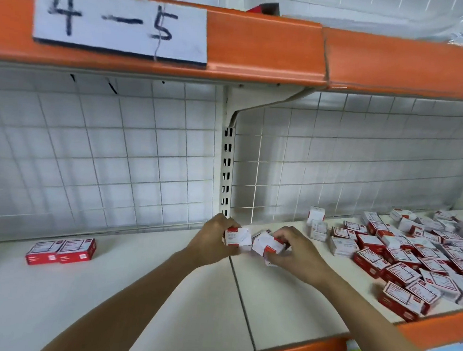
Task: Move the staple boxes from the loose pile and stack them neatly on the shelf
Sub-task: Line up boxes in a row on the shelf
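We have two staple boxes (61,250) placed side by side at lower left; the loose pile (416,256) at right remains large. Our left hand (211,241) and right hand (295,251) each grip boxes (253,241) at centre.

White wire-grid back panel (103,152)

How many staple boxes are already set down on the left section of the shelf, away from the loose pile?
2: the two placed boxes lie side by side, touching, on the left section of the shelf, near the wire back. None seems hidden there.
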Available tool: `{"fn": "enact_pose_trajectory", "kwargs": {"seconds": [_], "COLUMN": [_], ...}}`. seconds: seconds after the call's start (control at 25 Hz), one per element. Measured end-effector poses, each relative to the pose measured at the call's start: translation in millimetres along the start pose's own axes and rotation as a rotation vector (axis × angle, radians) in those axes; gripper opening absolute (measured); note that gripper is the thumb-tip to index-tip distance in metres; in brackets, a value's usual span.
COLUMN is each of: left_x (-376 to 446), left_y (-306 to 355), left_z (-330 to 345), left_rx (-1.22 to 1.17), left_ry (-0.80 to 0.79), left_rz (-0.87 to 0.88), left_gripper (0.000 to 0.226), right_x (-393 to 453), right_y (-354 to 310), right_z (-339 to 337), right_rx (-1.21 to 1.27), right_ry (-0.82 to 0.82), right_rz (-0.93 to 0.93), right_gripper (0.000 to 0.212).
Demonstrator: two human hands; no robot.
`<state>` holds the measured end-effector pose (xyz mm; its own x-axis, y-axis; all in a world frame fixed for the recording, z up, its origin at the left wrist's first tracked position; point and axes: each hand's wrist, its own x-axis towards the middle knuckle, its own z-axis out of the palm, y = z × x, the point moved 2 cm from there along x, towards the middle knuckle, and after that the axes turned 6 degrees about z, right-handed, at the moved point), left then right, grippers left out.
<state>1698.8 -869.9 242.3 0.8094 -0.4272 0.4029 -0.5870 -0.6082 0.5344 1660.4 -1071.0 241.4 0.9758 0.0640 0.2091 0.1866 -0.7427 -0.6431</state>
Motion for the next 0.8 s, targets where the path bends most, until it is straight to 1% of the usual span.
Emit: {"fn": "enact_pose_trajectory", "kwargs": {"seconds": [0.12, 0.16, 0.24, 0.32, 0.36, 0.44, 0.48, 0.52, 0.6, 0.68, 0.8], "left_x": [-27.3, -35.8, -53.1, -70.9, -79.0, -92.8, -98.3, -102.6, -110.7, -117.5, -126.3], "left_y": [-21.0, -27.5, -40.1, -52.3, -58.2, -69.2, -73.3, -76.6, -82.2, -86.0, -91.2], "left_z": [-25.5, -33.1, -46.8, -58.8, -64.3, -74.2, -78.6, -82.5, -90.5, -97.0, -102.6], "left_rx": [0.074, 0.097, 0.118, 0.142, 0.156, 0.164, 0.159, 0.152, 0.142, 0.145, 0.129], "left_ry": [0.006, 0.008, 0.011, 0.01, 0.008, 0.013, 0.02, 0.028, 0.042, 0.038, 0.028], "left_rz": [-0.076, -0.101, -0.149, -0.189, -0.209, -0.251, -0.268, -0.283, -0.299, -0.304, -0.312], "left_gripper": [0.046, 0.047, 0.046, 0.046, 0.046, 0.047, 0.047, 0.047, 0.047, 0.047, 0.046], "right_x": [2.5, 2.8, 2.7, 2.4, 2.3, 3.6, 5.2, 7.4, 11.6, 15.0, 20.5], "right_y": [-22.2, -29.8, -45.1, -59.2, -65.1, -73.7, -76.3, -78.4, -83.5, -87.4, -90.7], "right_z": [33.4, 44.9, 66.9, 85.9, 93.6, 104.7, 108.1, 110.8, 116.3, 122.4, 128.8], "right_rx": [-0.094, -0.136, -0.202, -0.194, -0.152, -0.065, -0.047, -0.046, -0.085, -0.143, -0.17], "right_ry": [-0.081, -0.104, -0.158, -0.265, -0.339, -0.474, -0.51, -0.512, -0.444, -0.402, -0.449], "right_rz": [-0.049, -0.062, -0.055, -0.015, -0.006, -0.011, -0.021, -0.037, -0.088, -0.132, -0.189], "right_gripper": [0.035, 0.041, 0.062, 0.081, 0.084, 0.078, 0.073, 0.068, 0.06, 0.058, 0.052]}}
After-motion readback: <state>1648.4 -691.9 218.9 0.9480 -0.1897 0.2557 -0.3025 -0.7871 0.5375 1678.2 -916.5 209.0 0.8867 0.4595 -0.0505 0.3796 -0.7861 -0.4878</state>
